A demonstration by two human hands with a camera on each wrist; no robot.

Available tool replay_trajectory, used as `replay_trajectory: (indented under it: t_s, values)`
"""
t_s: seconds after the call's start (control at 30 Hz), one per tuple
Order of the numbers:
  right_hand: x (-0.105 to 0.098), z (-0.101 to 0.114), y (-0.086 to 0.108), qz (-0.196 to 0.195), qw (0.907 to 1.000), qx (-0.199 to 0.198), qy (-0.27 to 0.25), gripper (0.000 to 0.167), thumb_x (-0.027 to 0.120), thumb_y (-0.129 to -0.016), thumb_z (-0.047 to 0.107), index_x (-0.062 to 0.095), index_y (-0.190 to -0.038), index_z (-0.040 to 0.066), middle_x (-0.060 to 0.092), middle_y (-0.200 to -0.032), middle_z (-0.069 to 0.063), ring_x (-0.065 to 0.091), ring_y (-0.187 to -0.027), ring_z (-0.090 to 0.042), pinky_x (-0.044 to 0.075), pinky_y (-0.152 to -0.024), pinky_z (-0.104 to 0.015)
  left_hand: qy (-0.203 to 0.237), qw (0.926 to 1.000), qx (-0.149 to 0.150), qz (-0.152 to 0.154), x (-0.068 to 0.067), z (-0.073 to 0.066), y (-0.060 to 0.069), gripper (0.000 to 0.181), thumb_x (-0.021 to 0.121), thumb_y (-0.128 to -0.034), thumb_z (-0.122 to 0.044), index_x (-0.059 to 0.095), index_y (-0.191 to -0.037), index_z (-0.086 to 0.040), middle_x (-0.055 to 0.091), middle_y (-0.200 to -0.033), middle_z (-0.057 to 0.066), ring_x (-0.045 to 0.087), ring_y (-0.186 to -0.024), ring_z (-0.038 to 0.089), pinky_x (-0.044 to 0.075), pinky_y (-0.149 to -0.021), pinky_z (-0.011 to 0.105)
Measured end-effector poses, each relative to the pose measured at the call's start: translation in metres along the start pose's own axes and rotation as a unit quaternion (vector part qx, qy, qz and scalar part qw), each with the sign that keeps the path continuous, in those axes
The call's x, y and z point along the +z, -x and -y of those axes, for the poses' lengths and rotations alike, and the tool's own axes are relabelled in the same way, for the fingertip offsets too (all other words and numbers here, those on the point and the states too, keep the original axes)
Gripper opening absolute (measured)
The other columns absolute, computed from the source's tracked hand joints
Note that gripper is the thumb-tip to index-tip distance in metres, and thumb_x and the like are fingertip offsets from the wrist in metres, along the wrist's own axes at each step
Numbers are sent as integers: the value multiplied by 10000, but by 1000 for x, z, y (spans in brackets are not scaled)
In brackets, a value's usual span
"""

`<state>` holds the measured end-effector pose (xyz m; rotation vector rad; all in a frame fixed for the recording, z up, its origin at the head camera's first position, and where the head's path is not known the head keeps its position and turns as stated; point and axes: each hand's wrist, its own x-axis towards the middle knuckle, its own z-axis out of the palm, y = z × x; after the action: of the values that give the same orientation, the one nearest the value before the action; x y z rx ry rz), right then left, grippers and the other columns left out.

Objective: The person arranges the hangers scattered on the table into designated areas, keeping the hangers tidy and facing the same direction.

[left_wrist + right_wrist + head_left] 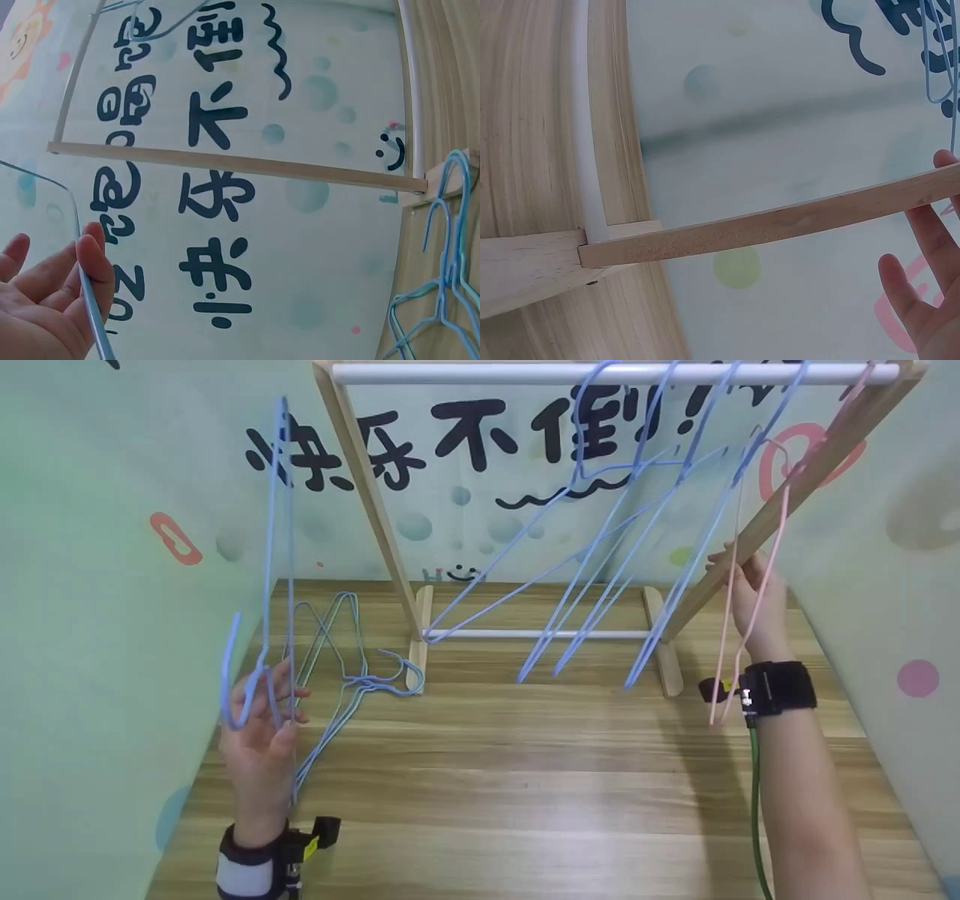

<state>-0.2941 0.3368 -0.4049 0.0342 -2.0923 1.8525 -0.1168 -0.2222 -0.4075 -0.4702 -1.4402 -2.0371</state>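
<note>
One blue hanger [271,532] sits in the left hand [257,742], thumb and fingers loosely around it, left of the rack [465,373]. Right hand [761,611] grips the right post [701,598]. Risks: loose hold, hanger slips; low swing, it snags the left post [373,506].

The place looked like a small booth: pale green printed panels [97,660] with black brush-style lettering [478,444] lined the back and side edges of a brown wood-grain tabletop [525,810].
</note>
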Motion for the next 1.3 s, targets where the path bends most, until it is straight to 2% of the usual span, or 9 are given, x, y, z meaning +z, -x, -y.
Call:
replay_trajectory:
  t_s: [0.2, 0.37, 0.47, 0.53, 0.67, 0.77, 0.87, 1.0, 1.3]
  values:
    - [-2, -2, -1, -9, 10000, 23, 46, 310, 566, -975, 181, 586, -1279, 121, 631, -1174, -122, 586, -1104, -205, 391, -1002, -333, -164, 9978, 248, 588, 10, -1, 0, 648, 753, -816, -271, 446, -1264, 83, 554, -1281, 230, 564, -948, 309, 465, -700, 277]
    - [-2, -1, -1, 33, 10000, 31, 59, 298, 555, -980, 164, 601, -1273, 132, 635, -1182, -103, 575, -1120, -207, 346, -1047, -364, -44, 9952, 503, 837, 16, 1, 0, 681, 748, -823, -333, 457, -1278, 83, 552, -1284, 226, 579, -956, 315, 483, -712, 269]
    - [-2, -1, 0, 38, 10000, 14, 18, 288, 556, -977, 145, 611, -1259, 122, 641, -1171, -95, 577, -1116, -213, 347, -1046, -368, 107, 9937, 517, 989, 21, 3, -2, 693, 750, -819, -357, 461, -1274, 80, 554, -1282, 226, 584, -961, 316, 488, -714, 269]
    - [-2, 0, 0, 38, 10000, 23, -42, 286, 559, -975, 136, 612, -1255, 117, 640, -1169, -98, 579, -1114, -214, 357, -1042, -370, 171, 9925, 369, 1154, 24, 5, -4, 699, 744, -823, -377, 456, -1282, 65, 548, -1294, 222, 578, -977, 316, 479, -723, 282]
    - [-2, 1, 1, 59, 9999, 45, -72, 287, 572, -971, 159, 612, -1252, 114, 630, -1182, -104, 573, -1121, -214, 352, -1050, -377, -120, 9887, 1, 1494, 32, 7, -10, 697, 711, -846, -404, 437, -1283, 65, 540, -1298, 224, 572, -987, 312, 482, -719, 300]
    - [-2, 1, 1, 59, 10000, -7, -33, 289, 585, -967, 185, 616, -1245, 111, 627, -1180, -113, 571, -1118, -220, 357, -1045, -376, -464, 9851, -189, 1645, 37, 9, -17, 687, 692, -858, -414, 450, -1284, 67, 551, -1280, 229, 588, -974, 310, 501, -701, 304]
    - [-2, 0, 0, 50, 10000, -75, -39, 286, 579, -970, 182, 612, -1244, 107, 628, -1167, -115, 574, -1111, -221, 375, -1026, -356, -526, 9818, -473, 1763, 40, 12, -25, 657, 684, -869, -409, 460, -1315, 18, 553, -1286, 223, 598, -986, 301, 507, -710, 311]
    - [-2, -1, 0, 37, 10000, -70, 39, 281, 545, -985, 159, 600, -1257, 117, 633, -1160, -94, 574, -1113, -204, 375, -1023, -342, -619, 9755, -915, 1903, 44, 16, -41, 616, 659, -888, -421, 459, -1331, -42, 548, -1297, 213, 609, -987, 273, 521, -711, 304]
    - [-1, -3, -1, 49, 9999, -72, -85, 276, 538, -983, 126, 599, -1252, 107, 634, -1158, -104, 572, -1123, -232, 361, -1040, -359, -1039, 9571, -1786, 2033, 66, 24, -83, 718, 637, -858, -521, 462, -1308, 11, 560, -1259, 253, 628, -908, 329, 535, -636, 294]
